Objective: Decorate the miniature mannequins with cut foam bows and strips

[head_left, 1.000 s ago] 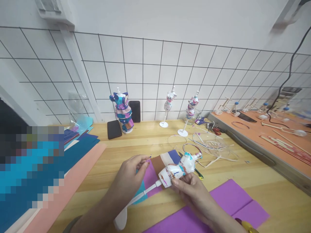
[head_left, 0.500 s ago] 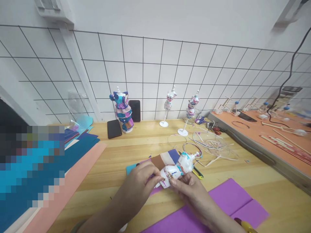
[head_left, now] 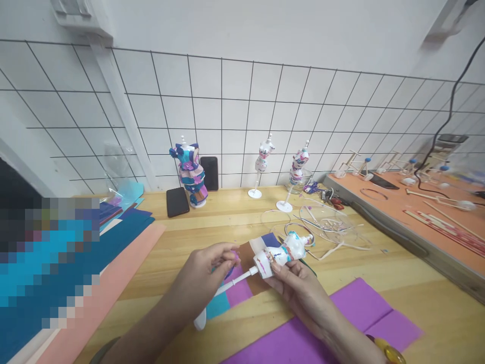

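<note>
My right hand [head_left: 297,283] is closed around the lower torso of a small white mannequin [head_left: 279,259], its surface patched with blue, pink and brown scraps. The mannequin lies tilted, with its neck to the upper right and its thin stand [head_left: 242,277] running down-left to a round base [head_left: 200,318]. Beside that stand, my left hand [head_left: 210,268] pinches a small purple and blue scrap [head_left: 235,257], partly hidden by the fingers. Beneath lies a strip of coloured blocks [head_left: 240,287] in turquoise, purple, brown, white and blue.
A purple sheet [head_left: 352,313] lies at front right. Coloured sheets [head_left: 129,247] are stacked at left. Behind stand a dressed mannequin [head_left: 191,174] and two smaller mannequins [head_left: 261,164], near two phones [head_left: 177,202]. Wire hoops [head_left: 326,217] lie at right, beside an orange-topped table [head_left: 394,202].
My left hand has drawn back left from the mannequin's lower edge, baring the stand and base. My right hand has shifted the mannequin slightly up and right.
</note>
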### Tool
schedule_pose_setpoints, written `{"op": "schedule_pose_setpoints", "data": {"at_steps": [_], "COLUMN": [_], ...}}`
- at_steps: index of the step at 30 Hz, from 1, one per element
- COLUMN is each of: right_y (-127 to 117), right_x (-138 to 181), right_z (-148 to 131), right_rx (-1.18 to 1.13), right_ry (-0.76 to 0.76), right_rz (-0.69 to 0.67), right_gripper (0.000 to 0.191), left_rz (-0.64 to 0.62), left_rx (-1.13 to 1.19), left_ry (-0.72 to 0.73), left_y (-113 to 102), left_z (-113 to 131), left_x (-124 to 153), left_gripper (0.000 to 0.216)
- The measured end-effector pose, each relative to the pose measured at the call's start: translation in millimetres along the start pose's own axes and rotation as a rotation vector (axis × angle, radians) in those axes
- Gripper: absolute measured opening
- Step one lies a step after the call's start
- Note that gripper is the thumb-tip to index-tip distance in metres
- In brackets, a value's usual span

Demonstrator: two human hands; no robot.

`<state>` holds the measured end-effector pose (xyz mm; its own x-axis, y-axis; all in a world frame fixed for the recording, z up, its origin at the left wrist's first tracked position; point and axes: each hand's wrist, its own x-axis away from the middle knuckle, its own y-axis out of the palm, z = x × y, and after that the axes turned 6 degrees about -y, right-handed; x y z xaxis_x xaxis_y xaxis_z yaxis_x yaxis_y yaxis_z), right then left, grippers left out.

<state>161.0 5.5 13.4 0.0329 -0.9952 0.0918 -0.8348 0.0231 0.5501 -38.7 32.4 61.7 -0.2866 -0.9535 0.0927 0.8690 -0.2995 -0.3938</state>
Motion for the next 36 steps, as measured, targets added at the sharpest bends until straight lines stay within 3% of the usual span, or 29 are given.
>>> {"op": "schedule_pose_setpoints", "data": {"at_steps": [6, 13, 18, 23, 27, 36], "right_y": [0.0, 0.2, -0.5, -2.3, -3.5, -4.8], "right_x": [0.4, 1.7, 0.3, 1.1, 0.1, -1.2], "right_z": [2.0, 2.4, 2.5, 3.3, 4.9, 5.1], "right_rx": [-0.005, 0.008, 0.010, 0.004, -0.005, 0.002], "right_ry": [0.022, 0.042, 0.043, 0.050, 0.045, 0.051], "right_rz": [-0.030, -0.041, -0.056, -0.075, -0.081, -0.062], "right_gripper": [0.020, 0.019, 0.021, 0.018, 0.017, 0.011], "left_rz": [0.044, 0.102, 0.131, 0.183, 0.286, 0.264], "left_rx": [0.200, 0.257, 0.107, -0.069, -0.176, -0.230], "left_ry": [-0.123, -0.175, -0.157, -0.106, -0.044, -0.090], "left_y": [-11.8, -10.5, -14.6, -23.6, -30.3, -41.5], "left_z": [-16.0, -17.0, -12.5, -22.4, -31.8, -48.1], "left_x": [-14.0, -19.0, -19.5, -23.2, -26.6, -38.1], "left_gripper": [0.030, 0.018, 0.017, 0.035, 0.024, 0.030]}}
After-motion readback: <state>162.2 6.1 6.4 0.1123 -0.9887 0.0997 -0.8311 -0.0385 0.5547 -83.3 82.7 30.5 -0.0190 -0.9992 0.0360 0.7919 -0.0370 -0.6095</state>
